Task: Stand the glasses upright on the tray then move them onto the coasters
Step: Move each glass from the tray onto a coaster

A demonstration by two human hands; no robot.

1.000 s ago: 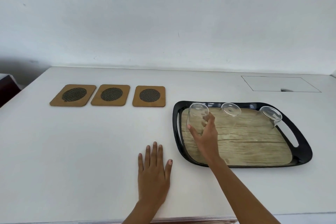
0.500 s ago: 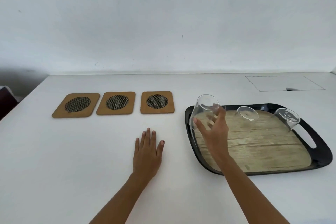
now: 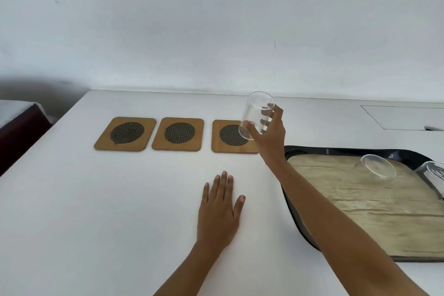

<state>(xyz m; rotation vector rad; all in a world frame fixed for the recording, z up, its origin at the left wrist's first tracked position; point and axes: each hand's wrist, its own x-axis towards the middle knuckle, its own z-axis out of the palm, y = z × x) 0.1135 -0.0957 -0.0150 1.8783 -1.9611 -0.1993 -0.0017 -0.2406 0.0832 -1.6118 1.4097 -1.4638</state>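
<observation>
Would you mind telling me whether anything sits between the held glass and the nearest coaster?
Nothing visible does. The right hand holds the glass in the air just above the right-most coaster, whose mesh top is bare. The left hand lies flat on the table, nearer the camera and clear of the path.

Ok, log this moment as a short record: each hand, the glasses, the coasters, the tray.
right hand: grips a clear glass, held in the air, over the coaster nearest the tray
left hand: flat on the table, holding nothing
other glasses: two on the tray, tilted, not upright
coasters: three in a row, the other two bare
tray: black rim, wood-look floor, right of the coasters
</observation>
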